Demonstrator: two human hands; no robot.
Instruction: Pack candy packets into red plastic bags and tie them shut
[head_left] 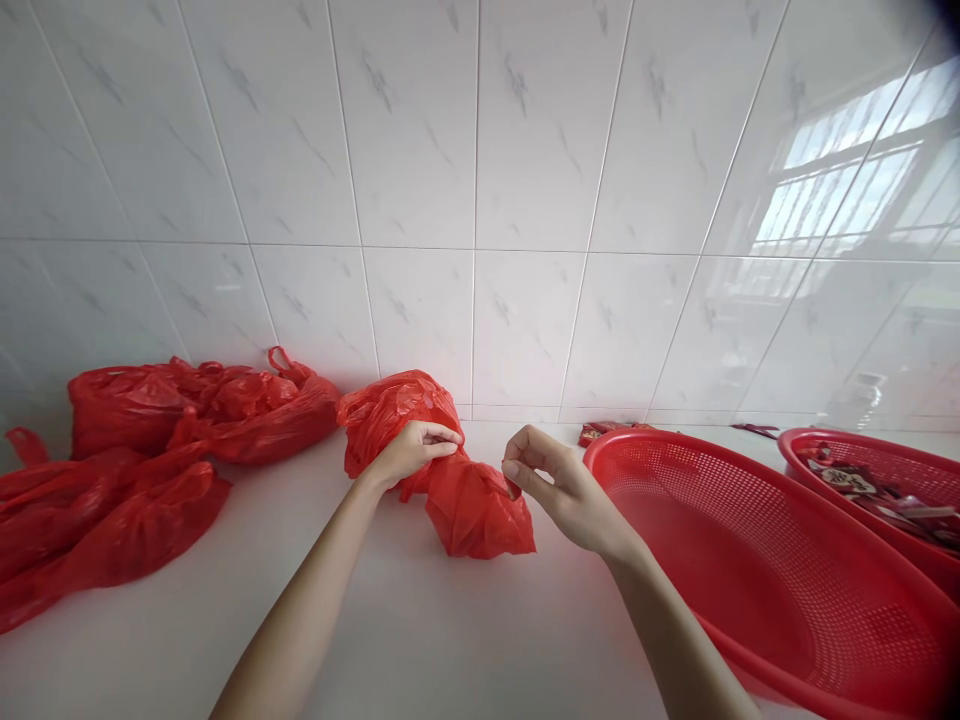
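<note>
A red plastic bag (472,505) lies on the white counter (420,630) against the tiled wall. My left hand (412,450) grips it at its pinched middle, with the bag's upper part bulging behind the fingers. My right hand (559,485) hovers just right of the bag, thumb and fingers pinched together on a small bit of red at the bag's edge; whether it is part of the bag is unclear.
A heap of more red plastic bags (150,450) lies at the left. A large red perforated basket (765,570) sits at the right, and a second red basket (885,490) holding small packets stands behind it. A small red packet (604,430) lies near the wall.
</note>
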